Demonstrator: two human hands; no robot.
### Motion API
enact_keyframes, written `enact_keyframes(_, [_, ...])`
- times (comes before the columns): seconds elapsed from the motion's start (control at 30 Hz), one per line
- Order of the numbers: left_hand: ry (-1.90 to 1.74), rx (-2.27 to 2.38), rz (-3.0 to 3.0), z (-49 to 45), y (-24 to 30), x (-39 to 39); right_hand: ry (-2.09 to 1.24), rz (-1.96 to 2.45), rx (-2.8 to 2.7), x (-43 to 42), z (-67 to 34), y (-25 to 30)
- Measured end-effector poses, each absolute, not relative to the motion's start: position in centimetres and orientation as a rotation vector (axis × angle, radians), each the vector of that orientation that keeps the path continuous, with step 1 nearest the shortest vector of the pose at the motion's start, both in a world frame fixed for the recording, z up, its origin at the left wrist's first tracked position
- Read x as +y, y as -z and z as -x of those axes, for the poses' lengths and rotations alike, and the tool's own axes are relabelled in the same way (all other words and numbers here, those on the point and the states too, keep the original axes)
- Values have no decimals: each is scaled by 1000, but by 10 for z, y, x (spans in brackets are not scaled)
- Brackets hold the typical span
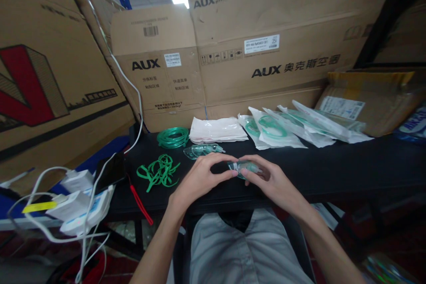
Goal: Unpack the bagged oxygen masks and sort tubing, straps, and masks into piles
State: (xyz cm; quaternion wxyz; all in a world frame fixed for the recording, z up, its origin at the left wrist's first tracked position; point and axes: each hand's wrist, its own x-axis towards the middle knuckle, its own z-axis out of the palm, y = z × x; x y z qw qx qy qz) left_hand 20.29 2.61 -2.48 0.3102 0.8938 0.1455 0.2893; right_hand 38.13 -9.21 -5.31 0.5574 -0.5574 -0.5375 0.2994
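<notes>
A clear, greenish plastic face mask (250, 167) is held just above the front of the black table, between both hands. My left hand (207, 173) pinches its left edge between thumb and fingertips. Around its right side, the fingers and thumb of my right hand (270, 178) are closed. Just behind my left hand, more clear mask parts (203, 151) lie on the table. To the left are a bunch of flat green straps (159, 172) and, farther back, a coil of green tubing (172, 137).
White flat pouches (218, 130) lie at the back, beside several packs (273, 128) with green tubing inside. Cardboard (253, 57) walls the rear. A taped carton (369, 102) stands right. A power strip (84, 213) with white cables sits left, near a red strap (140, 204).
</notes>
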Motion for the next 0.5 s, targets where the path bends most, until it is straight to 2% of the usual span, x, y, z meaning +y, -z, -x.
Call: enact_keyframes(0.5, [-855,646,-2459,-161,13,51,-700,1395,-1285,-85,-385,67])
